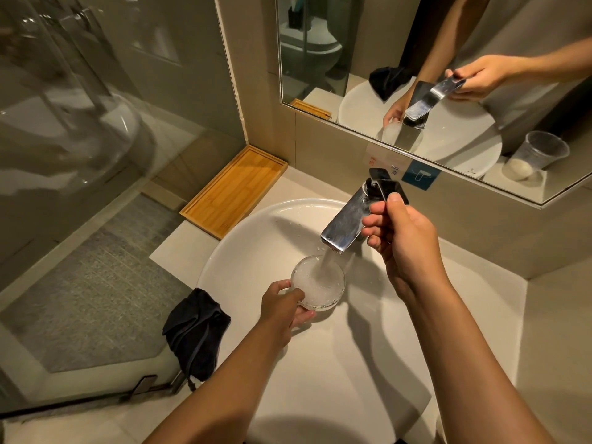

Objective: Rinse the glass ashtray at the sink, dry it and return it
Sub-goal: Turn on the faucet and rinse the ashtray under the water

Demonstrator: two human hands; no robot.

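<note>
The round glass ashtray [320,283] is held over the white sink basin [243,251], directly under the chrome faucet spout [344,225]. Water streams from the spout into it and foams white inside. My left hand [283,307] grips the ashtray by its near left rim, thumb on top and fingers underneath. My right hand [400,238] is closed on the faucet's flat lever handle [389,187], with the thumb on top of it. A dark cloth [195,331] lies crumpled on the counter at the basin's left edge.
A bamboo tray [234,192] lies on the counter in the far left corner. A mirror [448,75] runs along the wall behind the faucet, reflecting a plastic cup. A glass shower partition [96,123] stands to the left, with a grey floor mat below.
</note>
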